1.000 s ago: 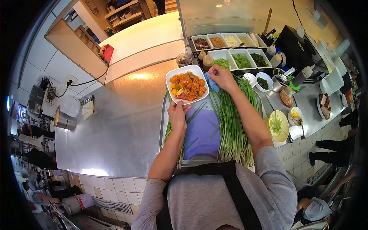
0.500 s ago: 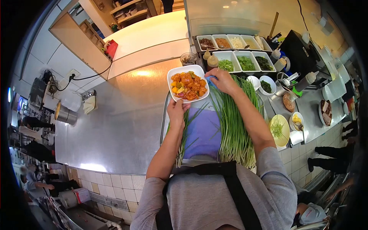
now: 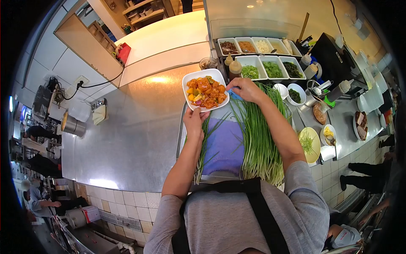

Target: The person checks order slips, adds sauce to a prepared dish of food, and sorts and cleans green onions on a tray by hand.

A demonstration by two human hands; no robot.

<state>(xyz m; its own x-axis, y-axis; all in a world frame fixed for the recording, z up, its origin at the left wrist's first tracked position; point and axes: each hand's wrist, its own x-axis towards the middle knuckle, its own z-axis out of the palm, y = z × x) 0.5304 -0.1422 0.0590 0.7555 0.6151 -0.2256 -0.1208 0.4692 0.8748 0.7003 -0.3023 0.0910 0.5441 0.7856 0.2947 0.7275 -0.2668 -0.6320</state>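
My left hand is closed on the near rim of a white square bowl, thumb over the edge. Glossy orange-red sauced chunks with yellow and green pieces fill the bowl, which is held above the counter. Pinched in my right hand is a blue cloth, only partly visible, against the bowl's right rim. Below my hands a tray bears a purple-blue cloth. Long green chives lie on it under my right forearm, with a smaller bunch on the left.
White containers of chopped greens and toppings stand at the back, near sauce bottles. To the right are a yellow bowl, a small white bowl and a dish of meat. The steel counter stretches left toward a metal pot.
The bowl has shifted slightly left in my left hand. My right hand has moved a little left and down, keeping the blue cloth at the bowl's right rim.
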